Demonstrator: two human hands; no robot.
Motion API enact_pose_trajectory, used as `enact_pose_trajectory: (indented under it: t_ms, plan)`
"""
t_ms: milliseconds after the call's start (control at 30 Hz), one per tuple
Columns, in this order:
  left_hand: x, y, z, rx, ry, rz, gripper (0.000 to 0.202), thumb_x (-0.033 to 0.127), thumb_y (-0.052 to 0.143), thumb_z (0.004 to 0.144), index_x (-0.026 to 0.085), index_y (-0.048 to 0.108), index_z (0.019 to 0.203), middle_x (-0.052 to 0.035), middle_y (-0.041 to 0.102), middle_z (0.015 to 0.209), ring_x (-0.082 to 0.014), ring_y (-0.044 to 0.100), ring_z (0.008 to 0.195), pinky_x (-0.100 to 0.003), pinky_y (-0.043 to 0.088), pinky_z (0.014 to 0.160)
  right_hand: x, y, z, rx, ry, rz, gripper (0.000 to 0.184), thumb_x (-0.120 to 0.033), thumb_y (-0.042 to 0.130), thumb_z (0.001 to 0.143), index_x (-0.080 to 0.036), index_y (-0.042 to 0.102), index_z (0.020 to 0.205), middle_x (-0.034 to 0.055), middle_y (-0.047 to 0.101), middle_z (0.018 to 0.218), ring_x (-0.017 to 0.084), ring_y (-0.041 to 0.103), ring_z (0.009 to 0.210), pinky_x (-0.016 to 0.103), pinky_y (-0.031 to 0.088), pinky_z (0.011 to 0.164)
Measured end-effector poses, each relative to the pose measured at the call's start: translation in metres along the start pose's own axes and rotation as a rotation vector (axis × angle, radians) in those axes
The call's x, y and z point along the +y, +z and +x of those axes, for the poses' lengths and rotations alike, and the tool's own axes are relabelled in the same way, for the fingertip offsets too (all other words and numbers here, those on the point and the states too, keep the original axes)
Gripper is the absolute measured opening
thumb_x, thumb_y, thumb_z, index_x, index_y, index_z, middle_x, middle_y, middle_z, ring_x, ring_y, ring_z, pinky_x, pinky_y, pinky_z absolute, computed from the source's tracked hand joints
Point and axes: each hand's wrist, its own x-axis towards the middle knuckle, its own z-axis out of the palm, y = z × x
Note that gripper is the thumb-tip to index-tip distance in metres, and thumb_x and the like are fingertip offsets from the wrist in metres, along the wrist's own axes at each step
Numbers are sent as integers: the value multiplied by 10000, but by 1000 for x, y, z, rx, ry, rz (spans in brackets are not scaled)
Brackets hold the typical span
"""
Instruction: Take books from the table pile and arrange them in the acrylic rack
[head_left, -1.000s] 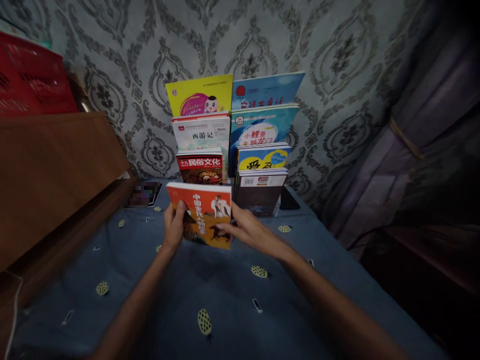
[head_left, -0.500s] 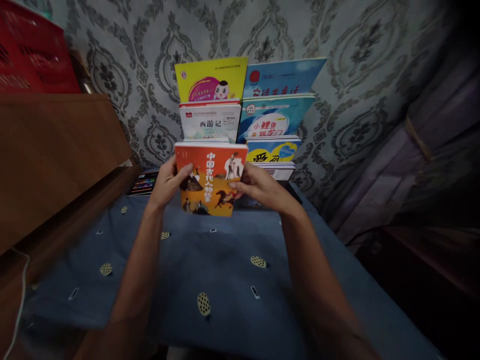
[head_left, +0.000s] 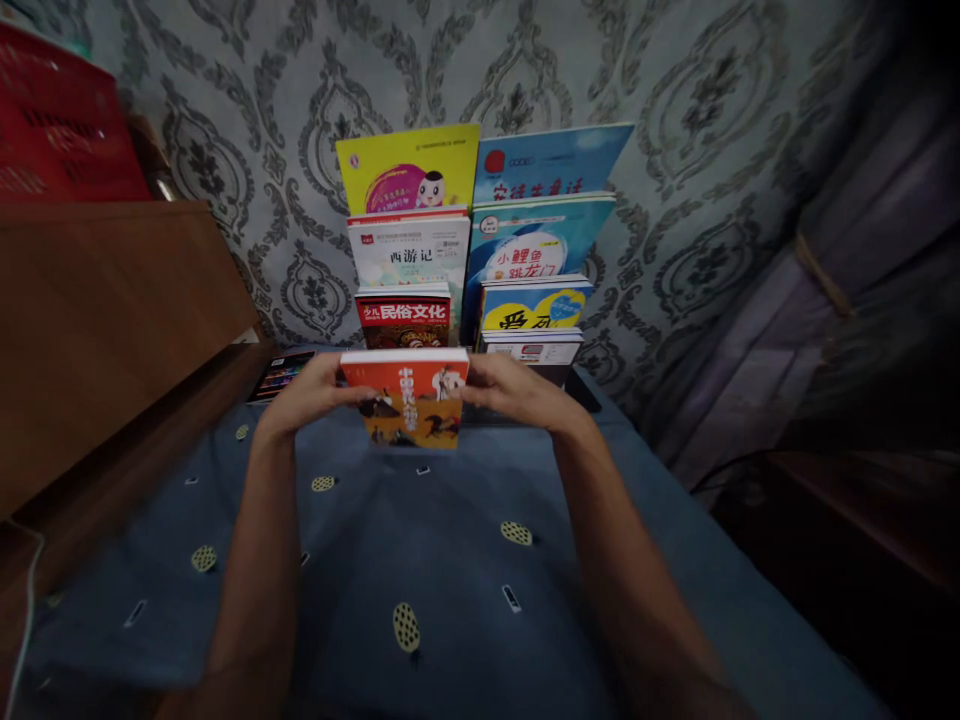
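The left hand (head_left: 307,392) and right hand (head_left: 514,390) are clamping the orange book (head_left: 409,400) by its side edges at the frame's centre. It is now sinking lower and tipping back, just in front of the red book (head_left: 405,318).

Against the patterned grey wallpaper (head_left: 247,120), two stepped rows of books stood upright: a yellow book (head_left: 409,165) and a blue book (head_left: 551,160) hindmost. A spotted blue cloth (head_left: 450,560) covered the surface. A wooden board (head_left: 97,320) flanked one side, a dark curtain (head_left: 862,280) the other.
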Motion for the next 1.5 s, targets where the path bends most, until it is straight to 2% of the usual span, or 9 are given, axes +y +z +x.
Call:
enact_pose_trajectory:
  t_ms: [100,167,467,700,867,1033,1133,1333,1500]
  plan:
    - [14,2,0,356,189,68,423,500,776,755,153,691,980,-29,723,908,-169,670,844,-256,555,747,-14,-3,1,323,-77,-131,236,-352,579,948,-191,673,1094,25,726,922,175,630,821,280,488,735]
    - [17,4,1,444,248,125,379,493,766,777,161,688,944,-17,712,880,-155,660,828,-243,546,736,-18,-3,3,393,-100,-174,200,-322,572,953,-191,674,1066,17,711,880,160,611,780,272,469,718]
    - [-8,9,12,406,283,167,347,489,737,812,160,707,917,-28,720,868,-153,657,786,-259,536,733,5,2,9,348,-57,-219,104,-237,572,920,-199,669,924,-22,641,764,137,568,716,263,410,663]
    - [-17,13,14,342,230,172,407,492,717,819,170,710,1067,-37,751,969,-185,686,855,-264,548,716,13,1,8,271,-59,-160,203,-325,565,940,-170,695,958,19,709,842,171,609,772,263,423,691]
    - [-26,14,16,265,207,144,370,421,700,845,188,690,1132,-53,750,1047,-187,690,912,-253,553,693,25,0,7,192,5,-154,210,-303,555,940,-185,690,1050,32,731,939,195,640,863,301,455,745]
    - [-43,17,21,261,181,168,347,413,662,872,180,631,1127,-60,721,1064,-187,673,923,-250,540,687,38,13,13,233,56,-230,198,-262,573,920,-199,645,1093,57,735,1006,221,652,899,334,468,774]
    - [-56,23,25,316,133,259,288,386,643,874,185,603,1076,-31,703,963,-181,662,842,-255,517,680,42,25,19,246,127,-276,227,-240,535,936,-184,618,1139,92,737,1002,242,668,901,342,481,776]
    - [-72,35,29,574,-31,565,236,312,604,884,180,606,1079,-39,687,832,-216,656,797,-306,484,741,52,44,27,361,269,-322,352,-159,474,941,-148,557,1282,142,747,1054,273,696,952,349,505,820]
    - [-78,43,33,574,-136,481,142,275,551,905,185,637,972,-28,697,784,-198,668,748,-285,485,712,56,49,30,389,282,-330,327,-136,463,936,-154,601,1232,135,747,1085,260,693,1009,335,506,873]
